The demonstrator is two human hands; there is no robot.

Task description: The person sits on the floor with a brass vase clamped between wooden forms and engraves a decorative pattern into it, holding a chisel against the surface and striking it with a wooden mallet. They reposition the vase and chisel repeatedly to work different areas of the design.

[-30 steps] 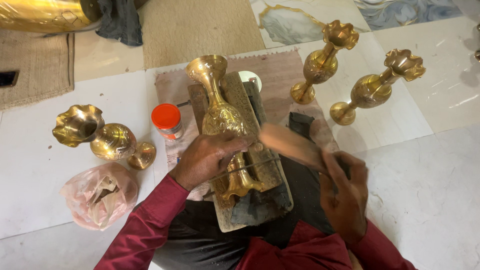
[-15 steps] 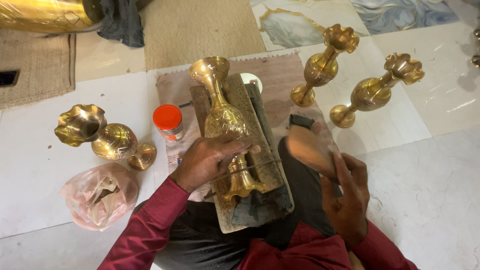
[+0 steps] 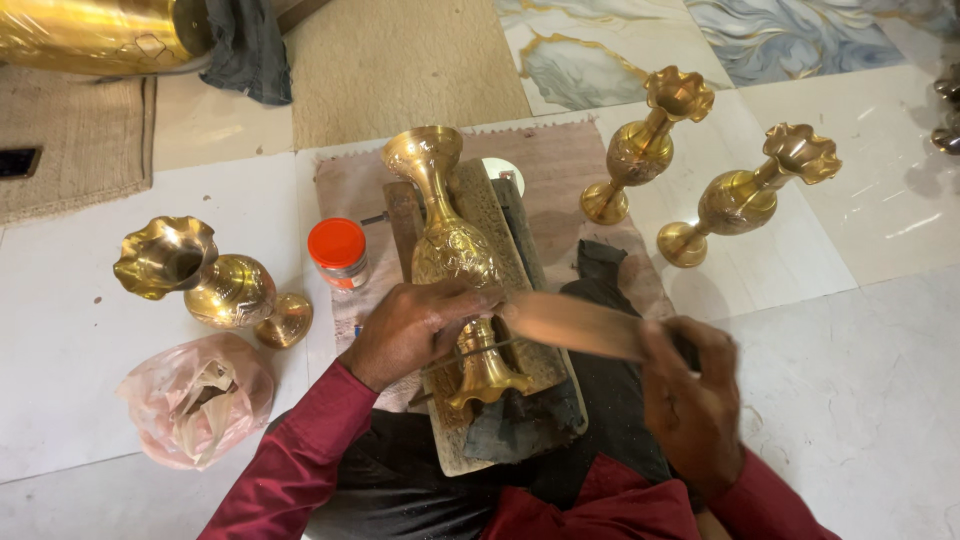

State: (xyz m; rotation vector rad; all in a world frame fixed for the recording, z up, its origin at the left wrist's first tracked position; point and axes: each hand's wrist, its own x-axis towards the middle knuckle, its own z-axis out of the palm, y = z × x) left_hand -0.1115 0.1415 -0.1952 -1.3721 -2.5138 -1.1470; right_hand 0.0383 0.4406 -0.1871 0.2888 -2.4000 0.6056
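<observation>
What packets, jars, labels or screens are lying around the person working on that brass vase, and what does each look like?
Small jar: left of the vase on the board, round, bright orange lid, clear body with a label band.
Plastic bag: on the floor at lower left, pinkish, crumpled, see-through.
Dark flat device: far left edge on the mat, rectangular, black; whether it is a screen is unclear.

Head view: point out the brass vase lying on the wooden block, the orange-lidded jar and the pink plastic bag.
brass vase [image 3: 452,250], head view, on its engraved belly.
orange-lidded jar [image 3: 337,243], head view, on the middle of its lid.
pink plastic bag [image 3: 195,398], head view, on its crumpled middle.
</observation>
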